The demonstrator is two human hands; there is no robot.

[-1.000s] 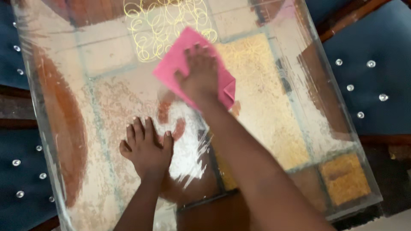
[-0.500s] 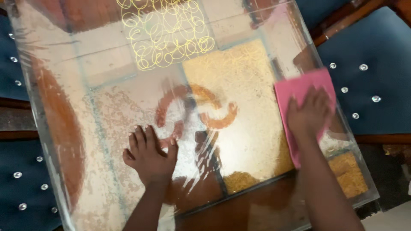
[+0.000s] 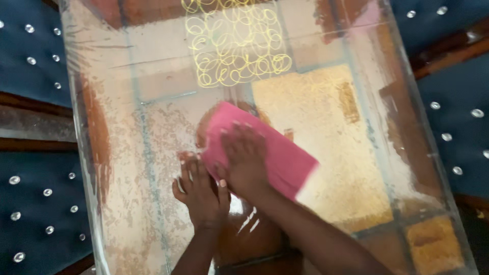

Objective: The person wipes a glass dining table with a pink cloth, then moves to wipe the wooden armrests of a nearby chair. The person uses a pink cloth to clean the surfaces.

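Two hands, one pink cloth [image 3: 265, 153], one glass table [image 3: 326, 132].

The scene is seen from a single head-worn camera, aimed steeply downward from above. A glass tabletop [image 3: 153, 102] is viewed at close range and fills most of the frame, tilted so that its long edges run diagonally. Blue studded chair seats [image 3: 35, 66] are cut off at both sides. The person's forearms enter from the bottom edge. No second view is provided, so nothing is shared.
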